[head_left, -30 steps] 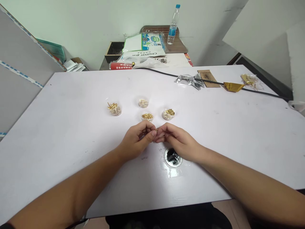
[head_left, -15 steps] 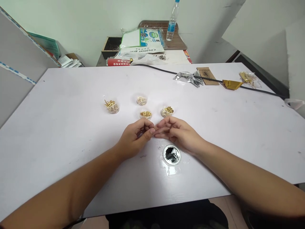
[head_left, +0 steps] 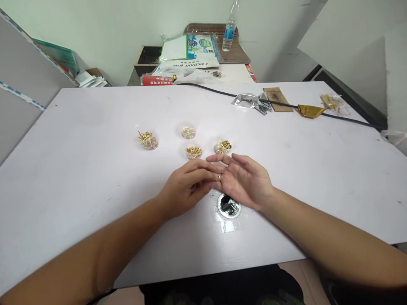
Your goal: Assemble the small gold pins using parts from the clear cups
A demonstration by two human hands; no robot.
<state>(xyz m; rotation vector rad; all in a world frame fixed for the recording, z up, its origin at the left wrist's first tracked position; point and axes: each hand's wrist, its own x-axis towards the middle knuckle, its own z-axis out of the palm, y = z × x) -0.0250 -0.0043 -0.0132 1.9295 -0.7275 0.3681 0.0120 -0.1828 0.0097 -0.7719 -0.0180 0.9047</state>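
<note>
At the centre of the frame, the right hand (head_left: 244,179) has just opened palm-up, fingers extended, leaving small, slim gold metal pieces (head_left: 219,177) exposed, probably easier to handle, beside the left hand (head_left: 181,187), whose bent fingers' hold I cannot tell.

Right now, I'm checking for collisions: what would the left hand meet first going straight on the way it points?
Probably the right hand, at its palm, by small gold pieces; whether the hands touch is unclear.
</note>
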